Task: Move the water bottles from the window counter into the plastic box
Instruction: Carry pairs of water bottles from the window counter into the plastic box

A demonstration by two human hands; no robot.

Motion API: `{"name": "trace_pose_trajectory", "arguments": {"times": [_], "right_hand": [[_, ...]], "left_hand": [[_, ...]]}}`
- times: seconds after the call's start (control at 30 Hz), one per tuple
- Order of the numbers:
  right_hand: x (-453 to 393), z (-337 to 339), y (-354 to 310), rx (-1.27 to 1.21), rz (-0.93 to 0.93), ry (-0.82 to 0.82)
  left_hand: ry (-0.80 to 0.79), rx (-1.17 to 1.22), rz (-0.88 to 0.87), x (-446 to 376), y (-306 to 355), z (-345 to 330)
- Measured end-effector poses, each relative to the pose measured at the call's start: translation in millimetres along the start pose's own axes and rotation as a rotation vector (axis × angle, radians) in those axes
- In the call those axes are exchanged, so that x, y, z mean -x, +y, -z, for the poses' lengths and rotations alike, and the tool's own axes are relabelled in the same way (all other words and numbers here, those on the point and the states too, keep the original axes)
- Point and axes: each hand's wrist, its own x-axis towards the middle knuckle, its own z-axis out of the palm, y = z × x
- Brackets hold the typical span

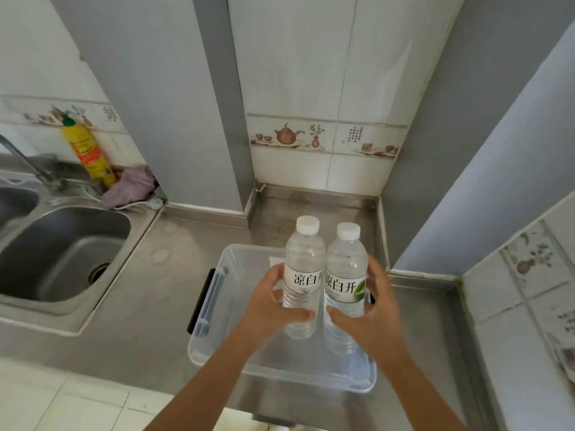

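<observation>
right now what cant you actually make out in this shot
- Head view: whether the two bottles touch the floor of the plastic box; the left hand, right hand and the clear walls obscure it.
- The left bottle hides the start of the right bottle label.
- Faucet: top cut off by the left edge.
- Yellow bottle: label print too small and blurred to read.

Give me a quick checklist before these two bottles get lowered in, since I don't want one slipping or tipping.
1. Left hand grips the left bottle: ok.
2. Right hand grips the right bottle: ok.
3. Both bottles upright, caps on: ok.
4. Bottles over the open plastic box: ok.
5. Box floor under the bottles free of things: ok, as far as it shows.
6. Bottle bases already resting on the box floor: cannot tell.
</observation>
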Motion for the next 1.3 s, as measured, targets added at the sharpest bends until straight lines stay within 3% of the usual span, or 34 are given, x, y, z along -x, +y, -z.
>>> {"name": "trace_pose_trajectory", "arguments": {"times": [0.3, 0.83, 1.0, 1.17, 1.3], "right_hand": [[3, -6, 22, 0.112, -0.046, 0.08], [16, 6, 41, 0.338, 0.054, 0.078], [19, 3, 33, 0.457, 0.05, 0.05], [20, -3, 33, 0.453, -0.021, 0.084], [21, -7, 26, 0.525, 0.049, 0.083]], "left_hand": [[-0.048, -0.1, -0.003, -10, -24, -2], [0.012, -0.178, 0.0, -17, -56, -6], [-0.072, -0.334, 0.135, -19, -61, -5], [-0.056, -0.347, 0.085, -19, -54, -11], [-0.072, -0.31, 0.029, -22, -59, -12]]}}
